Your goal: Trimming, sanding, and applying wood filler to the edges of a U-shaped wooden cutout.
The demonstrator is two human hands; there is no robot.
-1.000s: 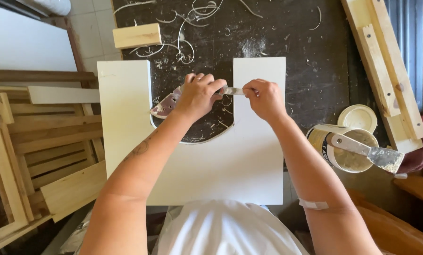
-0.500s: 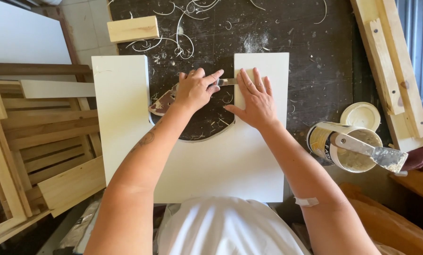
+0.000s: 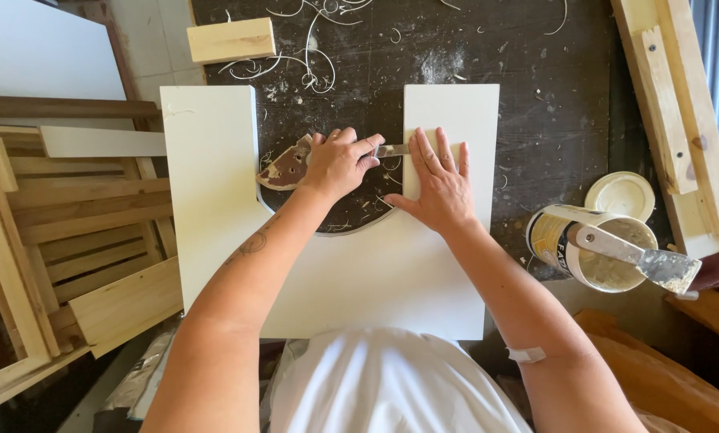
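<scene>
While our left hand [image 3: 339, 164] grips one putty knife [image 3: 391, 150], our right hand [image 3: 439, 184] lies open, flat on one white board [image 3: 215, 176]; a second knife [image 3: 640, 258] rests on one can [image 3: 564, 240].

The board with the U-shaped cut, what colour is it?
The board is white, or a very pale cream. The head view, the only one, shows it clearly, under both hands.

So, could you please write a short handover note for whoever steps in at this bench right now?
Left hand: closed on a metal putty knife, its blade tip against the inner edge of the white U-shaped cut-out panel.
Right hand: flat, fingers spread, pressing down the panel's right arm.
A brown triangular sanding pad lies in the cut-out by the left hand.
An open filler tin with a second scraper across it and its lid sit to the right.
Filling progress along the edge cannot be judged.
</scene>
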